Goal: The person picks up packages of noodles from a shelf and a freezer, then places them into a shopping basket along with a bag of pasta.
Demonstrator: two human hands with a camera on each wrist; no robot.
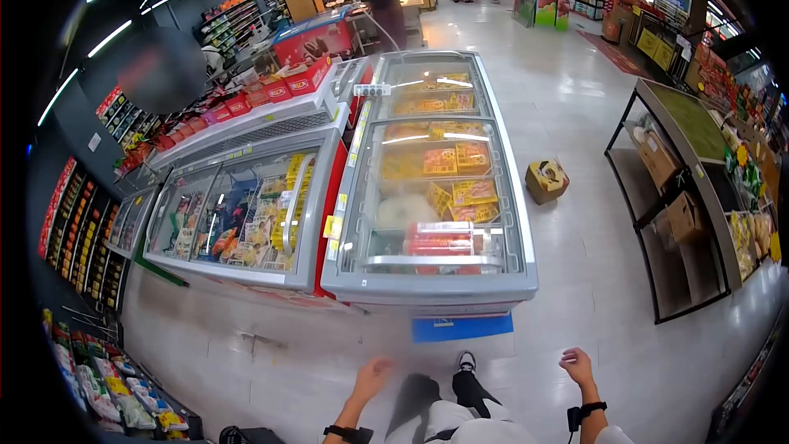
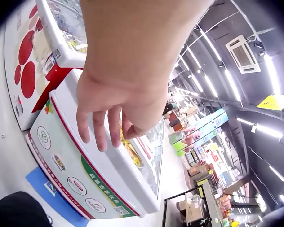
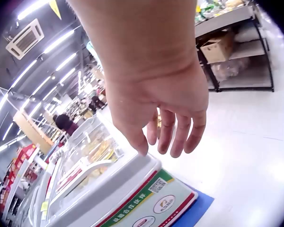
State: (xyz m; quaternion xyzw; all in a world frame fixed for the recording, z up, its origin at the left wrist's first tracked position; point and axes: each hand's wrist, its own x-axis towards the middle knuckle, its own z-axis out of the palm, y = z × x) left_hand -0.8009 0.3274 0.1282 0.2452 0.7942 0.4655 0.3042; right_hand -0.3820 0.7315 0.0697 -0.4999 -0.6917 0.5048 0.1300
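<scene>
In the head view my left hand (image 1: 375, 378) and right hand (image 1: 577, 364) hang apart over the floor, on this side of a glass-topped chest freezer (image 1: 427, 286) holding yellow and red packs. Neither hand touches anything. The left wrist view has the left hand (image 2: 120, 106) with fingers loosely bent and nothing in them, the freezer front (image 2: 85, 165) behind it. Relaxed, slightly curved fingers show on the empty right hand (image 3: 163, 109) in the right wrist view, with the freezer's corner (image 3: 149, 165) beyond the thumb.
A second freezer (image 1: 230, 271) adjoins on the left, with red boxes (image 1: 308, 76) on a shelf above. A blue mat (image 1: 463, 328) lies at the freezer's foot. A box (image 1: 546, 181) sits on the floor to the right, before a black-framed rack (image 1: 655, 304). People stand far back.
</scene>
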